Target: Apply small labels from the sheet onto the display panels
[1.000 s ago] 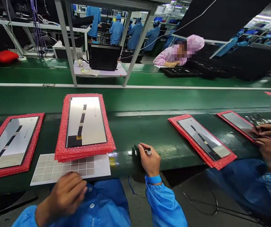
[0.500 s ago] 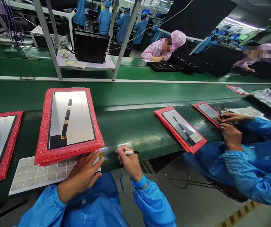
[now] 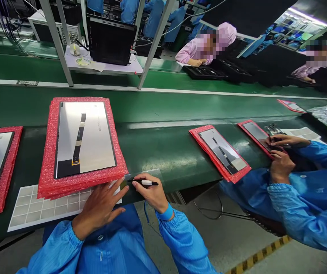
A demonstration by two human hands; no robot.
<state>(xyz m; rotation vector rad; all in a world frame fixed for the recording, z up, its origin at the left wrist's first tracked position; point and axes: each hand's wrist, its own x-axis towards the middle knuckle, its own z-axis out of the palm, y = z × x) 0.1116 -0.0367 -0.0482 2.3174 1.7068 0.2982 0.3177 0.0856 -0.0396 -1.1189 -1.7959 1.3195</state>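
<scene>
My left hand [image 3: 102, 203] lies with its fingers spread at the front edge of a stack of red bubble-wrap sheets [image 3: 45, 160]. Its fingertips touch or sit just below that edge. On top of the stack rests a display panel [image 3: 100, 140] with a dark flex cable [image 3: 79, 142] along its middle. Partly under the stack and hand is a white sheet of blank labels [image 3: 34, 209]. Held between the fingers and thumb of my right hand [image 3: 152, 192] is a slim black-and-white pen [image 3: 149, 182], its thin dark end towards the stack. A clear film strip [image 3: 157, 175] lies behind this hand.
Another panel on red wrap [image 3: 16, 152] lies at the left. To the right are more wrapped panels [image 3: 223, 154], and a co-worker's hands [image 3: 283, 163] work over one. A monitor [image 3: 110, 40] stands on a shelf between metal posts. People in pink sit across the bench.
My right hand has turned and moved slightly left, so the pen's thin end now points at the stack. My left hand stays by the stack. The view has shifted a little.
</scene>
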